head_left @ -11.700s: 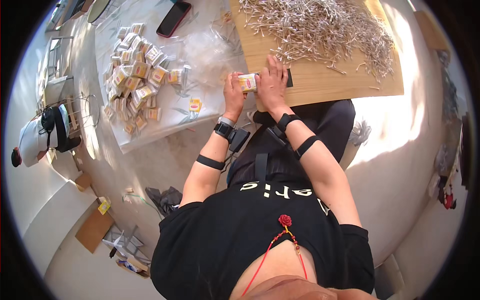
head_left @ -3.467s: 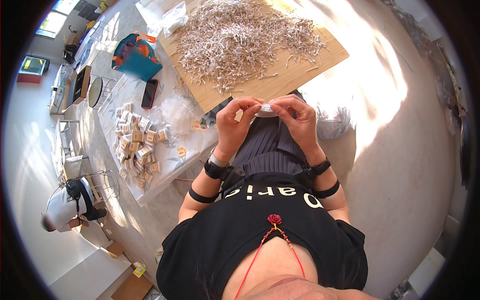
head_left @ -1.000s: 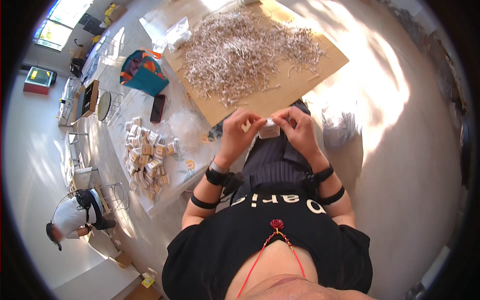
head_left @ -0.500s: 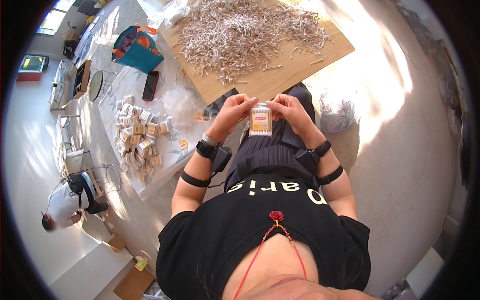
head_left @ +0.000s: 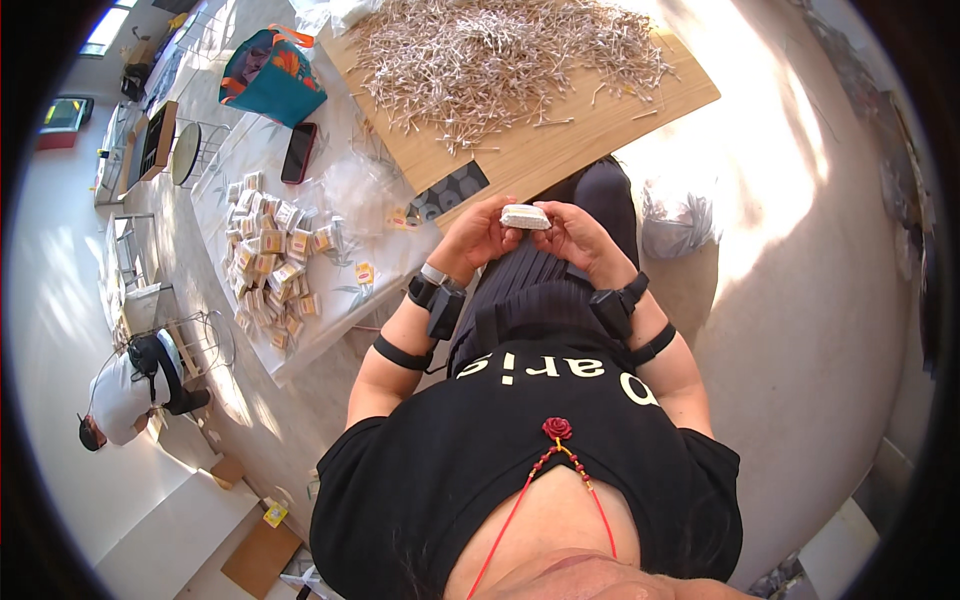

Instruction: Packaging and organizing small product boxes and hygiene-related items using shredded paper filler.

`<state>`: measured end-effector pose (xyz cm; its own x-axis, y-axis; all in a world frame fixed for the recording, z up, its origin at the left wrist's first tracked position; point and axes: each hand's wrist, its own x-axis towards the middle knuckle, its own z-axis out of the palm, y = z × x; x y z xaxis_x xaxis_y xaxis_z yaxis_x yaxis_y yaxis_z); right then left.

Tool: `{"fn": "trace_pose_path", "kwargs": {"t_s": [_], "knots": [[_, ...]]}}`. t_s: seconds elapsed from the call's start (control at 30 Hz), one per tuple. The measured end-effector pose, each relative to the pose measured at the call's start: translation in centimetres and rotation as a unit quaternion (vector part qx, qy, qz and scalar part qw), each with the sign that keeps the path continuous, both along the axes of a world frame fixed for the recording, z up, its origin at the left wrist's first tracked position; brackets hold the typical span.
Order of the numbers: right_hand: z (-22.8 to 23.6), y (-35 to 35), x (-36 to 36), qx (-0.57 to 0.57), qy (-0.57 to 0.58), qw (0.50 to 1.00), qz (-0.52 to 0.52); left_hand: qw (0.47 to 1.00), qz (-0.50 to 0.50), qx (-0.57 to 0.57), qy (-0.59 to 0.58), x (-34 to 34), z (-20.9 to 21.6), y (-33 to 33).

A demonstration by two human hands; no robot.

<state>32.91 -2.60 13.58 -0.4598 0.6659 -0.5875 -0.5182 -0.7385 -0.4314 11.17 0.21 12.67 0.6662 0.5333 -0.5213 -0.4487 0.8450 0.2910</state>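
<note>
Held item: small clear plastic box packed with cotton swabs, raised over the lap between both hands, just in front of the board's near edge, seen end-on.
Left hand: left hand grips the box's left end, fingers curled round it.
Right hand: right hand grips the right end, thumb and fingertips on its edge; both hands are clamped on the same box.
Step in hand: judged to be closing or checking one filled box; whether its lid is fully seated cannot be told from this angle.
Supply: large loose heap of white cotton swabs on a light wooden board, well apart from the hands.
Finished stock: pile of small yellow-labelled boxes on the pale table to the left, near a black phone and crumpled clear plastic bags.
Next move, as judged: press the lid square, then one hand must let go so the other can carry the box left to the pile.
Surroundings: another person bends over work far left.
</note>
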Motion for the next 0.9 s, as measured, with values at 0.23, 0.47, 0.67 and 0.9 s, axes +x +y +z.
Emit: {"fn": "trace_pose_path", "kwargs": {"t_s": [0.23, 0.47, 0.67, 0.9], "knots": [[-2.4, 0.3, -0.4, -0.047, 0.042, 0.998, -0.016, 0.998, 0.033, -0.049, 0.004, 0.2, -1.8, -0.1], [-1.9, -0.2, -1.7, 0.065, -0.145, 0.987, 0.010, 0.996, -0.051, 0.018, 0.073, -2.2, -0.2, -1.9], [-2.8, 0.0, -3.5, 0.158, -0.220, 0.958, 0.091, 0.993, 0.020, 0.074, 0.087, -5.0, -0.6, -4.9], [-2.8, 1.2, -6.7, 0.134, -0.212, 0.964, 0.085, 0.996, 0.063, 0.052, 0.044, -8.5, -1.9, -5.6]]}}
